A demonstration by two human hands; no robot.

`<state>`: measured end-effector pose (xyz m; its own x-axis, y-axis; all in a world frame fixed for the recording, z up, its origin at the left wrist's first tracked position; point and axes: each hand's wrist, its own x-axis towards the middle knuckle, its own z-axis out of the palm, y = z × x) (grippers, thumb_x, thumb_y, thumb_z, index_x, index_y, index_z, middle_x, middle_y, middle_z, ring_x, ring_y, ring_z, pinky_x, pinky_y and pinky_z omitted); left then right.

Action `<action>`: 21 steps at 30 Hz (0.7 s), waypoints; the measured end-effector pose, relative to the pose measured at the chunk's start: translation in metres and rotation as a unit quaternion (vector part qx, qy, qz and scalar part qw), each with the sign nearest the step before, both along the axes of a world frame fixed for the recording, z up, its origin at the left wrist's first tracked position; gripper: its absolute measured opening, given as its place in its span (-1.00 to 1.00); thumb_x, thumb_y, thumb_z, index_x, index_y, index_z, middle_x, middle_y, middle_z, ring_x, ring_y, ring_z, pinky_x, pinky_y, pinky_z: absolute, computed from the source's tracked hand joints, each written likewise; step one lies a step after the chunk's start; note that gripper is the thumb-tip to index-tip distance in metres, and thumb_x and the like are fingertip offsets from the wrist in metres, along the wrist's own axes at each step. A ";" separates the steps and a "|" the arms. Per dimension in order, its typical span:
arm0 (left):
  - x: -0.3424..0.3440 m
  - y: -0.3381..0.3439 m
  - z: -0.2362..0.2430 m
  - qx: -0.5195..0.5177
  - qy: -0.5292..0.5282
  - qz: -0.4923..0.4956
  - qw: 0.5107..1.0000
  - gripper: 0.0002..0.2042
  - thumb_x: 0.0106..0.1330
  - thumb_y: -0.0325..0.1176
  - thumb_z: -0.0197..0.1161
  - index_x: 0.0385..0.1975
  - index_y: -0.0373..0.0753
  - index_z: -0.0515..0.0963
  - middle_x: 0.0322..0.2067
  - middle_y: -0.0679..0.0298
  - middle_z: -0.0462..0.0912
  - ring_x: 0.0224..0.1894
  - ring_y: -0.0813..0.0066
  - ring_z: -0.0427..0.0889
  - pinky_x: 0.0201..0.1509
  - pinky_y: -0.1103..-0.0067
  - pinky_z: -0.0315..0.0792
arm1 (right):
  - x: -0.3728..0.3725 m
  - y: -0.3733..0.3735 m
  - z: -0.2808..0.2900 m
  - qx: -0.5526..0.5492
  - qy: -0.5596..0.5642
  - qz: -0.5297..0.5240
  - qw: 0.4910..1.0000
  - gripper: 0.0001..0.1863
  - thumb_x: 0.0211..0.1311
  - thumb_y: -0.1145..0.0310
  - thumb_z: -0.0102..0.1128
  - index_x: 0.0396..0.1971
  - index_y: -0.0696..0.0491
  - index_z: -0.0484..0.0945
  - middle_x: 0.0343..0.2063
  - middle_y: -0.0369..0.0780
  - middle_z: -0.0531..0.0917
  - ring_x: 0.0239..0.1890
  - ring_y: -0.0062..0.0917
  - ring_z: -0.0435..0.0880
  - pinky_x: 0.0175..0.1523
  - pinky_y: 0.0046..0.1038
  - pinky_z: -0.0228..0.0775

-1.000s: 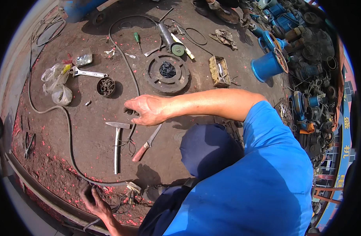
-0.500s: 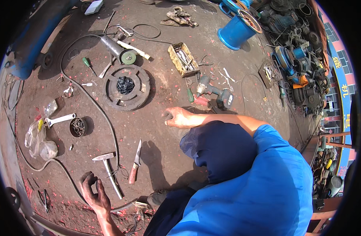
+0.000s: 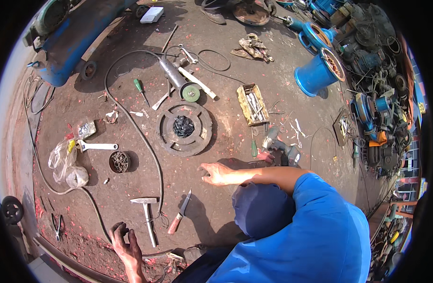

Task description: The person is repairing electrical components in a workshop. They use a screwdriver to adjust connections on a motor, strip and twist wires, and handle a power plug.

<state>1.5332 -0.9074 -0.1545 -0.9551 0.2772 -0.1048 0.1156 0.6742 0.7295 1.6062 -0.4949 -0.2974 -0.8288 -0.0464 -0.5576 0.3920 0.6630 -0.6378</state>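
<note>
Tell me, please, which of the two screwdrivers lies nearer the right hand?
The one beside the drill, just beyond the right hand; the green-handled one lies far off by the grinder.

A green-handled screwdriver (image 3: 139, 87), a red-handled knife (image 3: 179, 218), blue flanged pipe fittings (image 3: 317, 71) and a blue sleeve (image 3: 320, 221).

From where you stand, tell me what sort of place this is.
Most likely an open-air repair or metalwork yard. Tools lie on the bare dirt ground: an angle grinder, a hammer and a tray of wrenches. Blue pump housings and scrap machine parts are piled at the right.
</note>
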 end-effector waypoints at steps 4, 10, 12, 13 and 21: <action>-0.005 0.048 0.058 -0.069 -0.063 -0.127 0.988 -0.73 0.24 -0.60 0.25 -0.05 -0.36 0.52 -0.06 0.02 0.56 -0.10 0.06 0.61 0.00 0.30 0.51 | 0.070 0.056 0.045 0.139 -0.048 -0.114 0.983 -0.42 0.22 0.15 0.20 0.15 0.20 0.44 -0.04 0.14 0.65 0.05 0.02 0.64 0.17 -0.13 0.48; 0.022 0.092 0.202 -0.101 -0.133 -0.289 0.943 -0.74 0.22 -0.45 0.35 -0.11 -0.33 0.57 -0.12 -0.03 0.58 -0.13 -0.11 0.61 -0.06 0.19 0.49 | 0.234 0.153 0.247 0.194 -0.246 -0.331 0.890 -0.48 0.11 0.14 0.25 0.04 0.13 0.59 -0.12 0.12 0.69 0.02 -0.03 0.68 0.14 -0.16 0.52; 0.037 0.100 0.257 -0.108 -0.161 -0.307 0.932 -0.75 0.23 -0.42 0.35 -0.12 -0.33 0.59 -0.15 -0.03 0.59 -0.15 -0.09 0.63 -0.08 0.19 0.50 | 0.275 0.159 0.323 0.206 -0.325 -0.353 0.853 -0.49 0.09 0.17 0.25 0.03 0.13 0.60 -0.12 0.12 0.70 0.02 -0.04 0.68 0.14 -0.16 0.52; 0.045 0.104 0.287 -0.111 -0.175 -0.311 0.928 -0.75 0.24 -0.41 0.35 -0.12 -0.33 0.59 -0.17 -0.03 0.60 -0.17 -0.08 0.64 -0.09 0.20 0.51 | 0.293 0.159 0.364 0.187 -0.377 -0.376 0.825 -0.48 0.08 0.18 0.25 0.03 0.13 0.60 -0.11 0.10 0.70 0.01 -0.04 0.69 0.13 -0.16 0.53; 0.093 0.102 0.443 -0.032 -0.323 -0.307 0.895 -0.70 0.32 -0.28 0.35 -0.13 -0.41 0.60 -0.30 0.10 0.70 -0.32 0.34 0.66 -0.14 0.47 0.53 | 0.510 0.059 0.547 0.179 -0.420 -0.386 0.801 -0.59 0.21 0.20 0.11 -0.03 0.12 0.64 -0.10 0.06 0.70 0.01 -0.08 0.69 0.10 -0.17 0.55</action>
